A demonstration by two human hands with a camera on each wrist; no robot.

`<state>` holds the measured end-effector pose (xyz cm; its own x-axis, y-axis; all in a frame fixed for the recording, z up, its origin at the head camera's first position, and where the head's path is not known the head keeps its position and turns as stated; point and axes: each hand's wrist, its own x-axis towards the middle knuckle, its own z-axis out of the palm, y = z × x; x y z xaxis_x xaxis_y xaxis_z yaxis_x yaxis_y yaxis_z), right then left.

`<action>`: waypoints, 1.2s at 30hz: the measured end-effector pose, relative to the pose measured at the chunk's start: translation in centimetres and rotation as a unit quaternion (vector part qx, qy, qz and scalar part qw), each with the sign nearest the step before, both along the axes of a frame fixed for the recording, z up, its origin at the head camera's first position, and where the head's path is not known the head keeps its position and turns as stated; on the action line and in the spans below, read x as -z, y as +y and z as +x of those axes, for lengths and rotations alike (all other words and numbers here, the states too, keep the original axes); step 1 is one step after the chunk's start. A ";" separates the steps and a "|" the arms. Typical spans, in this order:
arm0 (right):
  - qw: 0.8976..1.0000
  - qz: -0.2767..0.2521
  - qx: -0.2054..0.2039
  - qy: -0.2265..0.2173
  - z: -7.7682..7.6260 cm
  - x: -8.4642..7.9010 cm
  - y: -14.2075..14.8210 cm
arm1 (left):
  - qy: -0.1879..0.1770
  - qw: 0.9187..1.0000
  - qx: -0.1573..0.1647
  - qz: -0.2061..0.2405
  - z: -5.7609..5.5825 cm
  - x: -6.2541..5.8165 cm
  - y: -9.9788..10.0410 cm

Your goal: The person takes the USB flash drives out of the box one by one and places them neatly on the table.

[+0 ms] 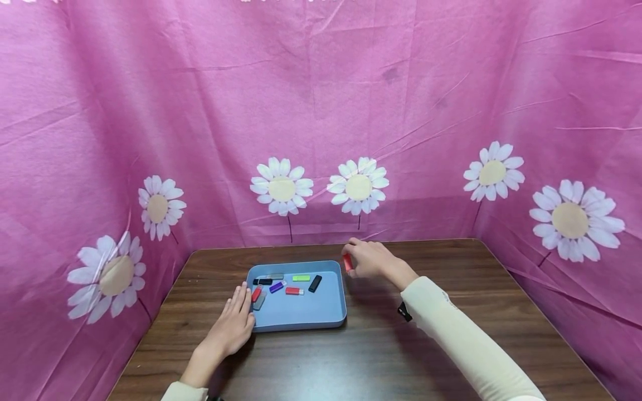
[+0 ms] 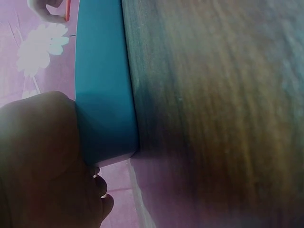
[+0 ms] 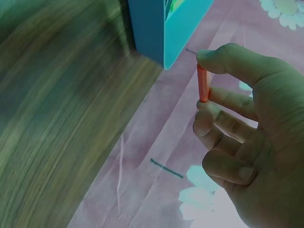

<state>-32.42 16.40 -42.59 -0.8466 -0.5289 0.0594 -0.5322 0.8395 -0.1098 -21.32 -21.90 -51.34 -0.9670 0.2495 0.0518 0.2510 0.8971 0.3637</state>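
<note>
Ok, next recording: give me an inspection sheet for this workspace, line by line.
Surface: dark wood-grain table.
Job's things: blue tray holding small stick-shaped pieces; red piece pinched just beyond the tray's far right corner.
Clutter: in the tray, a green piece, black piece, purple piece, another red piece and others near the left wall.
Grips: left hand lies flat against the tray's near left corner; right hand pinches the red piece between thumb and fingers.
Cables: nothing seen.
Surroundings: pink daisy-print cloth on three sides.
</note>
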 end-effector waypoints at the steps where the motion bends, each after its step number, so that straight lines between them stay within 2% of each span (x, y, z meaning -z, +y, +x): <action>1: 1.000 -0.001 0.001 0.000 -0.1 0.0 0.2 | -0.001 1.000 0.000 0.000 0.0 0.0 0.0; 9: 1.000 -0.006 0.011 0.005 -1.2 0.5 1.9 | -0.009 1.000 -0.003 -0.002 0.0 0.0 -0.1; 25: 0.999 -0.029 0.025 -0.014 -3.4 2.2 3.5 | 0.036 0.999 0.002 0.003 0.2 0.2 -0.1; 36: 0.998 -0.030 0.049 -0.027 -4.5 3.6 3.4 | 0.028 1.000 0.001 0.007 0.1 0.4 -0.1</action>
